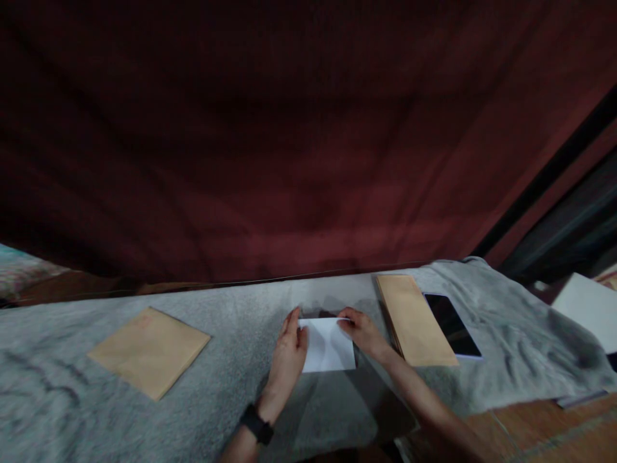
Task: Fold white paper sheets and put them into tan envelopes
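Observation:
A folded-looking sheet of white paper (328, 350) lies in front of me on the grey cloth, between my two hands. My left hand (289, 350), with a black watch at the wrist, holds its left edge, thumb on the near face and fingers along the side. At the upper right corner my right hand (361, 329) pinches the paper between thumb and fingers. To the right of that hand rests a stack of brown envelopes (417, 321). Farther left lies another pile of brown envelopes (149, 352), turned at an angle.
Partly under the right-hand envelopes is a dark-screened phone or tablet (456, 326). The grey cloth (241, 373) covers the work surface, wrinkled at both ends. A dark red curtain (308, 161) hangs behind it. A white object (588, 308) is at far right, above tiled floor (535, 427).

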`<state>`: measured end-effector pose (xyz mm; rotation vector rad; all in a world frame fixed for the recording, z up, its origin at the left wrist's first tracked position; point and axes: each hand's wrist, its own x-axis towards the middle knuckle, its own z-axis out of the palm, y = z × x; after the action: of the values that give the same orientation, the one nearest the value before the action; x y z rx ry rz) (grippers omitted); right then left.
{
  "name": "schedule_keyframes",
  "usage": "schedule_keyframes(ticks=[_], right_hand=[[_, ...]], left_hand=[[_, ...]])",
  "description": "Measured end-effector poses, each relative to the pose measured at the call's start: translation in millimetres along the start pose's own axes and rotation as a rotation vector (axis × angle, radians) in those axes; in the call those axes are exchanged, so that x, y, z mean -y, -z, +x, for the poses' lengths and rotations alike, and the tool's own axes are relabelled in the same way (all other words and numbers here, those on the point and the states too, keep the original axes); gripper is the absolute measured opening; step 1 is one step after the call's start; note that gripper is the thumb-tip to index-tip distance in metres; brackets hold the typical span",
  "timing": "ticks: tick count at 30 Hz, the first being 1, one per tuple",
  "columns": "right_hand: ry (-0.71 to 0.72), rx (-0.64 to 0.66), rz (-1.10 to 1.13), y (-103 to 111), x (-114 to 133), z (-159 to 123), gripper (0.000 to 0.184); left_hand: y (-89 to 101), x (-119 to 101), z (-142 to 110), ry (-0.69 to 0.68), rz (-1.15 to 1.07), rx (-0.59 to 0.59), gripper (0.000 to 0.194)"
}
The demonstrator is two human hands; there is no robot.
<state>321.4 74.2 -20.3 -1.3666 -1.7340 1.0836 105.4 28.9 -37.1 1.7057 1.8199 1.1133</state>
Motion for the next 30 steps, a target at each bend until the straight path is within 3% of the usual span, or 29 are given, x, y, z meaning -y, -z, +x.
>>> schedule_keyframes(ticks=[4,6,11,17,26,30], right_hand=[[-0.035,0.012,0.131,0,-1,1,0.014],[-0.06,0.014,0.192,0,-1,1,0.023],[-0.139,0.018,0.309,0,0,-4,0.039],[-0.237,0.1,0.379,-3,-8,-8,0.036],[-0.208,-0.04,0.32,0,-13,0,0.023],[-0.219,-0.133,0.343,6,-13,1,0.024]], left_hand=[[7.4,0,7,0.308,-0.467,-0.01,0.043],[9.5,-2,6,0.387,-0.585,0.023,0.036],[13.8,-10,2,0.431,-0.666,0.01,0.039],[16.3,-13,7,0.465,-0.692,-0.066,0.046],[18.6,-18,8,0.472,-0.675,-0.095,0.052],[20.6,-24,7,0.473,-0.675,-0.004,0.053]])
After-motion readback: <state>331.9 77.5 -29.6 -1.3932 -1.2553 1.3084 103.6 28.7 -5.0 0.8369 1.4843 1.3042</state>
